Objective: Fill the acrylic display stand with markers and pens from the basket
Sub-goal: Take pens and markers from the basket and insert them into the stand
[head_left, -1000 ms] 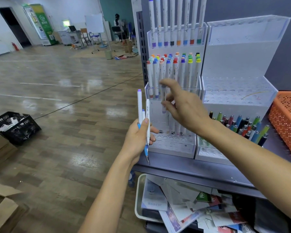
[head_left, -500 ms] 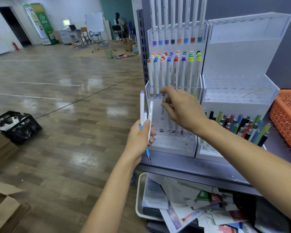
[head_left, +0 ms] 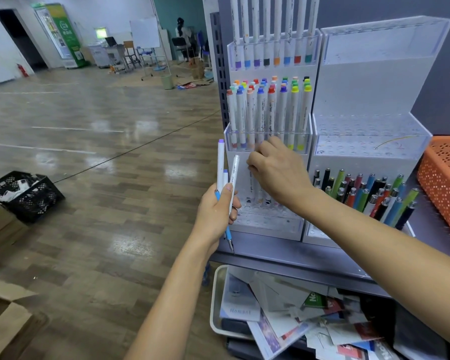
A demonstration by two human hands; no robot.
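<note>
Wood-plank floor [head_left: 102,152] spreads left of the grey shelf [head_left: 283,252] bearing the acrylic display stand [head_left: 268,224]. Left hand [head_left: 215,211] grips markers [head_left: 220,165] upright just beside its lowest tier; right hand [head_left: 278,172] pinches a white marker [head_left: 252,181] inside that tier.

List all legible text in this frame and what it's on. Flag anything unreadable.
"Moment": white booklet in the tray.
"Marker": barrels of the middle-row markers in the display stand; the script before it is unclear.
"No": green card in the tray, cut off.
Held marker in the left hand: print too small.
Green cabinet, far left: signs blurred.
</note>
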